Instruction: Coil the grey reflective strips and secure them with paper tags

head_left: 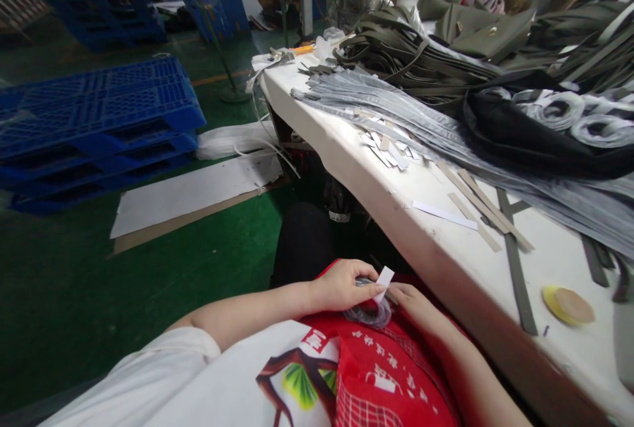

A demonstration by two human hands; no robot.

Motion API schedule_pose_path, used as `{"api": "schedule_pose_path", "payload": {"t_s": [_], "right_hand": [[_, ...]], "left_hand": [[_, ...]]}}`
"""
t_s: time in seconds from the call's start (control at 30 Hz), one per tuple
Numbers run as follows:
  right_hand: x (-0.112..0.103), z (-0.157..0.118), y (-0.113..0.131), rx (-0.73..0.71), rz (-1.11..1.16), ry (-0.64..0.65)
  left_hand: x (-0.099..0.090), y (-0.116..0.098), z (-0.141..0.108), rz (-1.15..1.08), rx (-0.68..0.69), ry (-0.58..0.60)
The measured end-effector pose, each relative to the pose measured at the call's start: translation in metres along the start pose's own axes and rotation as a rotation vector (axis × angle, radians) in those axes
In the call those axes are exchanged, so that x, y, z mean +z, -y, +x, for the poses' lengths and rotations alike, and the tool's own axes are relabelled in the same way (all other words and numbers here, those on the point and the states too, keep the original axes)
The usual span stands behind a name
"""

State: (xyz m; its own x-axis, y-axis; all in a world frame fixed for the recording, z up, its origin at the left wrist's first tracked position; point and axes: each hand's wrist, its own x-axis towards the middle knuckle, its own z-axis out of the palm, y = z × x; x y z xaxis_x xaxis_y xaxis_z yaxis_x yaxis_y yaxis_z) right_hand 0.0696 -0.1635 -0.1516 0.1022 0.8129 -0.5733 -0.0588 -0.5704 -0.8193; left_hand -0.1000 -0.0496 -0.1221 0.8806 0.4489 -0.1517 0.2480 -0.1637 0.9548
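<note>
Low over the red apron (pixel 396 374), my left hand (pixel 344 287) pinches a short white strip (pixel 384 284) between thumb and fingers. Its curled fingers also hold a coil of thin grey, translucent strip (pixel 369 315), which hangs below them. My right hand (pixel 407 298) is just to the right, close beside the coil and the white strip. Its fingers are bent together around a small brownish piece that is too small to make out.
The white table (pixel 366 176) runs along the right, bearing grey strips (pixel 386 107), dark olive straps (pixel 396 51), cut paper pieces (pixel 389 150) and a yellow tape roll (pixel 567 305). Blue pallets (pixel 99 123) and a white board (pixel 198 193) lie on the green floor at left.
</note>
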Motion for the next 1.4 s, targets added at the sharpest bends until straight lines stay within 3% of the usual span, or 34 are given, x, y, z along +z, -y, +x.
{"api": "schedule_pose_path", "payload": {"t_s": [0.17,0.37,0.57,0.73,1.0,1.17,1.27,1.4], "right_hand": [[0.003,0.01,0.003,-0.053,0.07,-0.075],[0.002,0.007,0.028,-0.148,0.044,-0.198],[-0.006,-0.013,0.041,-0.178,-0.05,-0.019],[-0.007,-0.016,0.045,-0.144,-0.074,-0.069],[-0.007,-0.006,0.042,-0.074,-0.033,-0.027],[-0.005,-0.006,0.039,-0.152,-0.068,-0.023],[0.0,-0.012,0.035,-0.249,-0.231,-0.129],[0.006,-0.029,0.03,-0.456,-0.583,-0.228]], "left_hand": [[0.0,0.001,0.0,0.04,0.007,-0.026],[0.002,0.004,0.006,0.035,-0.149,-0.04],[0.006,0.003,0.007,0.053,-0.12,-0.128],[0.01,-0.002,0.003,0.1,-0.034,-0.123],[0.011,-0.008,-0.004,0.218,-0.093,-0.228],[0.013,-0.014,-0.007,0.213,-0.073,-0.204],[0.012,-0.013,-0.005,0.158,-0.102,-0.164],[0.004,-0.009,0.002,-0.226,-0.36,0.14]]}}
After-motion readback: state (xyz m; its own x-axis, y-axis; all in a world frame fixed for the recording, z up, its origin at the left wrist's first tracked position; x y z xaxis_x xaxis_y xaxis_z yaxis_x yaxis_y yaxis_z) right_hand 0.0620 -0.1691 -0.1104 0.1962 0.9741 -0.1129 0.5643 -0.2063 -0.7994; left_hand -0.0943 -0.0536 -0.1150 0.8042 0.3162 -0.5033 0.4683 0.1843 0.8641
